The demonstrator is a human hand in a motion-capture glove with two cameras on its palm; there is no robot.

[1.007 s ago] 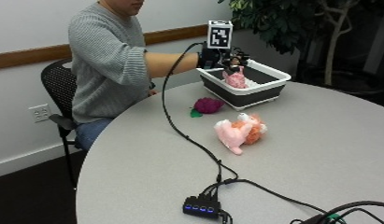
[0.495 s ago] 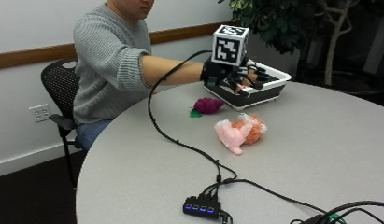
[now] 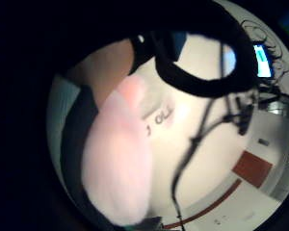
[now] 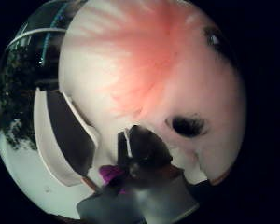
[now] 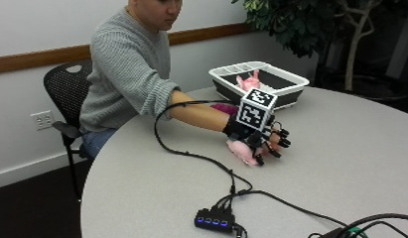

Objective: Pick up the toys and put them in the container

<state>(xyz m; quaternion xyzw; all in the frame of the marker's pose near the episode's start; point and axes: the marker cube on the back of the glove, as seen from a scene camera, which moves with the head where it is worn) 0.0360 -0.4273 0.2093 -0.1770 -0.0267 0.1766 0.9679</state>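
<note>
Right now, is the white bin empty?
No, a pink toy already sits inside the white bin on the table.

A round grey surface (image 5: 362, 163) fills the foreground. Behind it runs a white wall (image 5: 38, 25) with a wooden rail (image 5: 32, 58) and, lower down, an outlet (image 5: 41, 119). A black mesh chair (image 5: 66, 94) stands against the wall; a leafy plant (image 5: 303, 25) stands beyond the surface.

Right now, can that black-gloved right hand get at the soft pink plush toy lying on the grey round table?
Probably yes: the gloved right hand is already down on the soft pink plush toy on the grey round table, its fingers spread over it with nothing between. Whether it has taken hold yet is unclear.
</note>
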